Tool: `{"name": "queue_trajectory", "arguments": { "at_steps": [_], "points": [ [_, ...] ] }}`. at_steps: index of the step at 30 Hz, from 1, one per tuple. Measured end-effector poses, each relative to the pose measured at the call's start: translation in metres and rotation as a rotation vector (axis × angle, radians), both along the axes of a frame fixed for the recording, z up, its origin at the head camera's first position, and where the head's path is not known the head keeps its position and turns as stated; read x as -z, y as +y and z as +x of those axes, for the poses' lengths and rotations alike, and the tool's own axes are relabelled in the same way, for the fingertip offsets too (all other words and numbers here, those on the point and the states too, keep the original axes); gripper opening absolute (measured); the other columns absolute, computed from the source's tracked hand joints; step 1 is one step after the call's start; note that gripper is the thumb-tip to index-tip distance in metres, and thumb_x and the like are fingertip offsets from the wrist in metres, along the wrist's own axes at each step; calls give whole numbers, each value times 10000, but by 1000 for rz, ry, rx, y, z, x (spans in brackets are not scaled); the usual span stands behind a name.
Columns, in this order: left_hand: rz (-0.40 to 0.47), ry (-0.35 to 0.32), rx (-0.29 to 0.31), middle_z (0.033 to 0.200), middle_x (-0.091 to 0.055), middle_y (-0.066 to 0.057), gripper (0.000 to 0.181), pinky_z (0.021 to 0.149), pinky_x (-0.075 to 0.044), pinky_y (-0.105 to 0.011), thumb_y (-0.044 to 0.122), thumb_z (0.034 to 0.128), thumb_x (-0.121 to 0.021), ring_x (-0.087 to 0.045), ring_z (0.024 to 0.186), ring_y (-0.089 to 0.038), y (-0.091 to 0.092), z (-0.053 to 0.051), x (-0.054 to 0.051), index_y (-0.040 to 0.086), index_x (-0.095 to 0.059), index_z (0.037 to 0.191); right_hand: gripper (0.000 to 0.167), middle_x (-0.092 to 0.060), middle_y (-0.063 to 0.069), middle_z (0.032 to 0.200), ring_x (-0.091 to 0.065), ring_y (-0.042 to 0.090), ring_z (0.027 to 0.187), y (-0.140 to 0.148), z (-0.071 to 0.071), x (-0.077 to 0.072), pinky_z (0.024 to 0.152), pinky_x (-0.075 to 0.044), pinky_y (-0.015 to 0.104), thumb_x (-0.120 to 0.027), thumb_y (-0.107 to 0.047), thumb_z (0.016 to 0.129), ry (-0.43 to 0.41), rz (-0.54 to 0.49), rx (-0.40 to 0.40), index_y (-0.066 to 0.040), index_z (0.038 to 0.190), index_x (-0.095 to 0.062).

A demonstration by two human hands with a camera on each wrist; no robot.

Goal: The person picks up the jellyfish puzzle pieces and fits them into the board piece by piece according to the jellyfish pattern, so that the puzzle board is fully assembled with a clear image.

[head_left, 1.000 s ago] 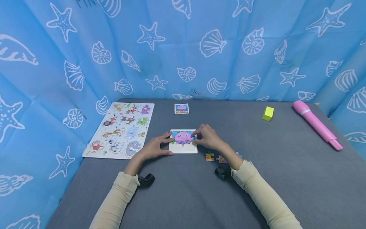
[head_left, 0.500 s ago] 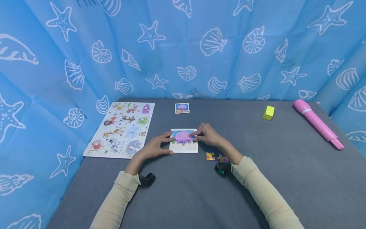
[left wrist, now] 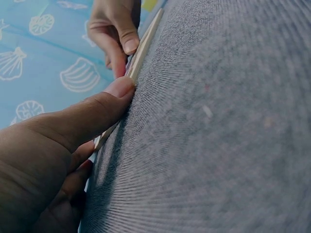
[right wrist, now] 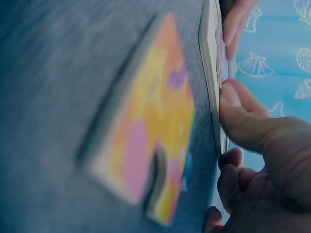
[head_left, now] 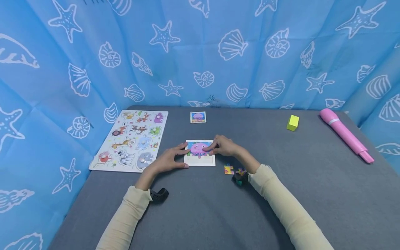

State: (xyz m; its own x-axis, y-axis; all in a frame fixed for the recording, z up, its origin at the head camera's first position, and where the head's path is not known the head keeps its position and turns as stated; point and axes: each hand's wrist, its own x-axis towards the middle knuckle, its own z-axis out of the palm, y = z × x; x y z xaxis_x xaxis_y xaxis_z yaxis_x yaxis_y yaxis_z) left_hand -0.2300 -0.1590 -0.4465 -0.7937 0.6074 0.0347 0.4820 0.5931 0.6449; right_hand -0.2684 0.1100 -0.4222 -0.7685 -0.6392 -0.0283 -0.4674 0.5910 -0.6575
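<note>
A small wooden jigsaw board [head_left: 199, 163] with a pink octopus picture lies mid-table in the head view; a strip along its near side is bare wood. My left hand [head_left: 167, 160] holds its left side, thumb [left wrist: 121, 87] against the near edge and fingers at the far left. From the right, my right hand [head_left: 226, 146] presses index finger and thumb [right wrist: 233, 97] on the picture, its other fingers curled below. Whether a piece lies under those fingertips is hidden. Loose jigsaw pieces lie below the right wrist, one mainly yellow [head_left: 228, 169], large in the right wrist view.
An animal peg puzzle board [head_left: 128, 142] lies at the left. A small octopus picture card [head_left: 198, 117] is behind the jigsaw. A yellow-green block [head_left: 292, 123] and a pink microphone-shaped object [head_left: 345, 135] stand or lie at the right. A blue shell-print curtain [head_left: 184, 62] hangs behind the table.
My right hand's fingertips have moved left, from the jigsaw's right edge onto the picture. Its wrist has shifted, now partly covering the loose pieces. My left hand keeps its hold.
</note>
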Motion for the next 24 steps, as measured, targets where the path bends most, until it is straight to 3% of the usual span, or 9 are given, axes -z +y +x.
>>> {"name": "queue_trajectory", "arguments": {
  "at_steps": [7, 14, 18, 24],
  "points": [
    [6, 31, 8, 1508, -261, -106, 662, 1103, -238, -496, 330, 777, -724, -211, 1398, -305, 1, -3, -5, 91, -475, 1342, 251, -355, -32, 517, -204, 84, 466, -1, -5, -6, 470, -180, 218, -694, -101, 800, -42, -9, 14, -99, 1051, -699],
    [-11, 52, 2, 1502, -273, -106, 665, 1107, -240, -480, 308, 763, -739, -223, 1395, -298, -1, -3, -5, 89, -481, 1335, 240, -232, -77, 450, -220, 70, 439, -5, 4, -11, 438, -237, 185, -692, -57, 796, 13, -21, 53, -67, 1036, -705],
    [-12, 59, 17, 1502, -270, -113, 673, 1105, -243, -484, 319, 768, -732, -221, 1396, -300, 0, -2, -2, 82, -472, 1342, 306, -226, -57, 493, -228, 93, 469, 9, 14, -10, 471, -241, 198, -702, -111, 800, -9, -34, 84, -41, 1096, -677],
    [-28, 44, 10, 1509, -258, -105, 671, 1109, -228, -495, 324, 777, -722, -202, 1403, -296, -1, 0, 3, 90, -463, 1350, 504, -343, 42, 751, -274, 166, 698, 45, 41, -9, 621, -223, 274, -761, -262, 741, -26, 43, 147, -77, 1191, -628]
  ]
}}
